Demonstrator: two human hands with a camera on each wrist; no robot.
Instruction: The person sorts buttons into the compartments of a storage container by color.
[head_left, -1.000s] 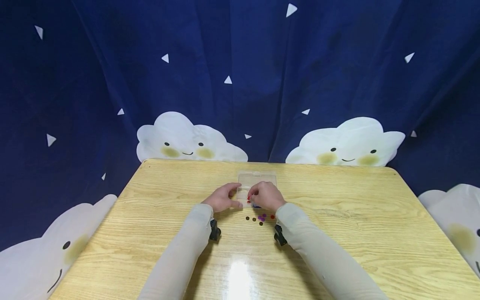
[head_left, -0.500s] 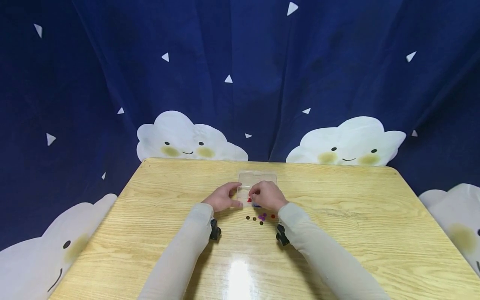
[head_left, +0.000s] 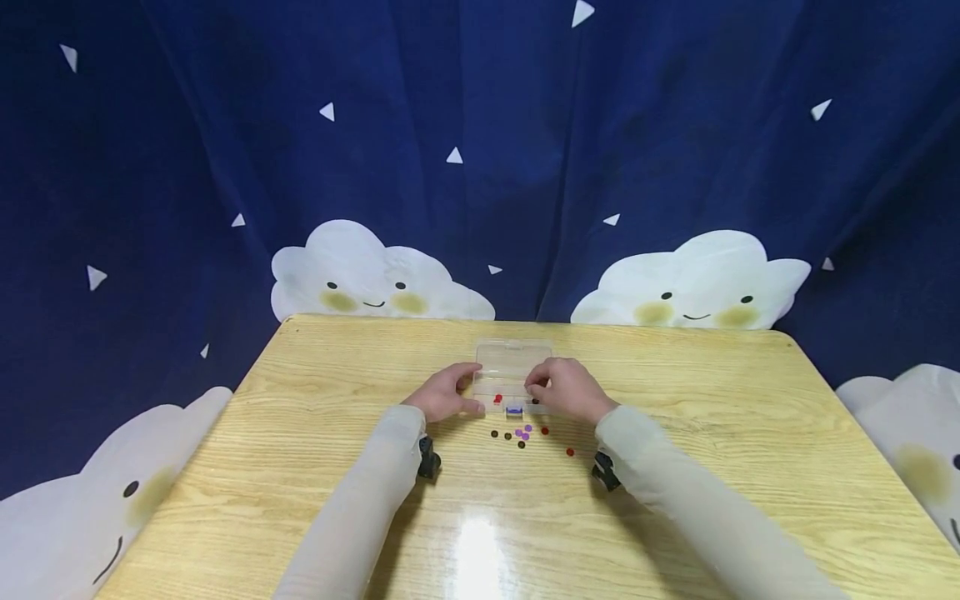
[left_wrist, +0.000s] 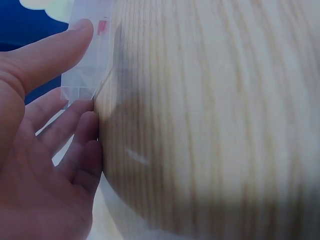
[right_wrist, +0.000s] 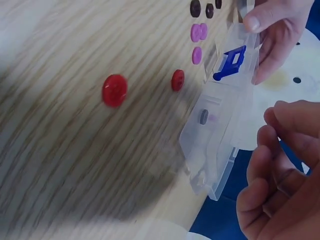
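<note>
A clear plastic box (head_left: 513, 360) lies on the table with its lid raised at the back and a blue clasp (right_wrist: 231, 63) on its front. My left hand (head_left: 444, 394) grips the box's left end, thumb at the front and fingers behind. Red buttons (head_left: 497, 399) sit in the left part of the box. A dark button (right_wrist: 204, 116) shows through the clear wall of its right compartment. Over that compartment hovers my right hand (head_left: 570, 389), fingers loosely bent, with nothing visible between thumb and fingertips.
In front of the box lie several loose buttons: purple ones (right_wrist: 197, 55), dark ones (head_left: 494, 433) and two red, the nearer red button (right_wrist: 115, 90) lying apart to the right. Behind the wooden table (head_left: 360, 358) hangs a dark blue curtain (head_left: 510, 167) with clouds.
My right hand has moved right, from the red buttons to the right compartment, uncovering the blue clasp and the nearer red button. My left hand has kept its place on the box.
</note>
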